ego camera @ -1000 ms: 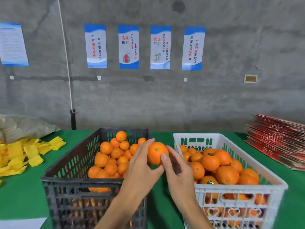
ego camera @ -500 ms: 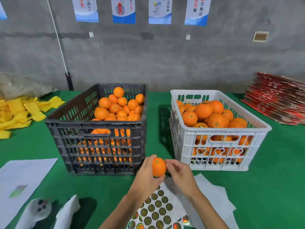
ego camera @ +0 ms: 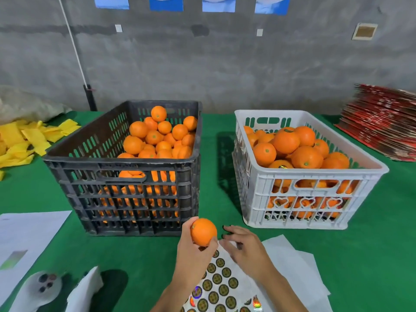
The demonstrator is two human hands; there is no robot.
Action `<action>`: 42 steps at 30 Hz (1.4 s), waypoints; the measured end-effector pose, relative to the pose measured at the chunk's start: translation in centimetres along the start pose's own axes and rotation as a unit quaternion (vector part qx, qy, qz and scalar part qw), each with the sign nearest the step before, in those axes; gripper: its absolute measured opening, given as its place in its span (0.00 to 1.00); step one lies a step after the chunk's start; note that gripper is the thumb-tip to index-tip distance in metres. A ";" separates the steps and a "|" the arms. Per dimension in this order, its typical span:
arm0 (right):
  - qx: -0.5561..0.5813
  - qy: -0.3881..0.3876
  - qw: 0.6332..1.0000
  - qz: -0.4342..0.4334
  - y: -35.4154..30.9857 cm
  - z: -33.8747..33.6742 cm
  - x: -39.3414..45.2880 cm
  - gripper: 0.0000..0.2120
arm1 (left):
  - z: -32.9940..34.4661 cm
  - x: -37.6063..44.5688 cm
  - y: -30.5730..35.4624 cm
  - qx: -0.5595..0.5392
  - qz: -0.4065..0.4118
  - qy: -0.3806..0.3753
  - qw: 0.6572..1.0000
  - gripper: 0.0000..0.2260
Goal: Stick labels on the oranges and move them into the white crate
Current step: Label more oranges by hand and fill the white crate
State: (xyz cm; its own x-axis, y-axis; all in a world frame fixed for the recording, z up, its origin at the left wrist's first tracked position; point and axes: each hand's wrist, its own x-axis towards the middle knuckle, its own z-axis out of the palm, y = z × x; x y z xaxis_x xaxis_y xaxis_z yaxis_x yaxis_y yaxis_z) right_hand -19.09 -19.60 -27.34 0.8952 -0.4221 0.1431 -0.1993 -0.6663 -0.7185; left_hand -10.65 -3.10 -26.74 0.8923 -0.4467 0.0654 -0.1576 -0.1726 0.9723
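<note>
An orange [ego camera: 203, 231] is gripped in the left hand [ego camera: 193, 248] just above the label sheet [ego camera: 219, 287], while the open right hand [ego camera: 245, 247] hovers beside it, seemingly about to peel a label, well short of the white crate [ego camera: 315, 174].

I hold one orange [ego camera: 203, 231] in my left hand [ego camera: 193, 253], just in front of the black crate [ego camera: 126, 176], which is heaped with oranges. Right of that crate stands the white crate [ego camera: 304, 194], piled with larger oranges. A sheet of round labels [ego camera: 218, 287] lies under my hands on the table [ego camera: 135, 255].
</note>
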 end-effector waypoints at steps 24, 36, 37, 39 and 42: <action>0.124 0.259 0.958 -0.022 -12.0 -6.8 1.3 0.05 | 0.6 2.5 10.1 0.057 0.164 -0.002 0.985 0.36; -0.132 0.300 0.944 -0.036 -16.5 -19.2 8.9 0.20 | 4.0 11.8 25.2 0.207 0.305 -0.056 0.928 0.30; -0.176 0.296 0.939 -0.018 -16.6 -20.3 9.8 0.19 | 4.4 12.8 26.1 0.223 0.300 -0.074 0.925 0.32; -0.242 0.298 0.923 0.007 -16.3 -21.7 11.5 0.21 | 5.1 14.7 27.5 0.238 0.293 -0.106 0.920 0.35; -0.304 0.324 0.895 0.027 -15.6 -22.7 13.6 0.22 | 5.3 17.1 29.1 0.236 0.308 -0.157 0.908 0.34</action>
State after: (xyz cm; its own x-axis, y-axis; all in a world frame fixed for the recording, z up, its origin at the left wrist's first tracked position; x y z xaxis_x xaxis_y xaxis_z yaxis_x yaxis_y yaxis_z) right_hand -12.83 -28.92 1.29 0.4974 -0.6010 0.6256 -0.5921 -0.7622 -0.2616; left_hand -2.25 -20.43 1.48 0.4204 -0.8018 0.4247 -0.8157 -0.1291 0.5639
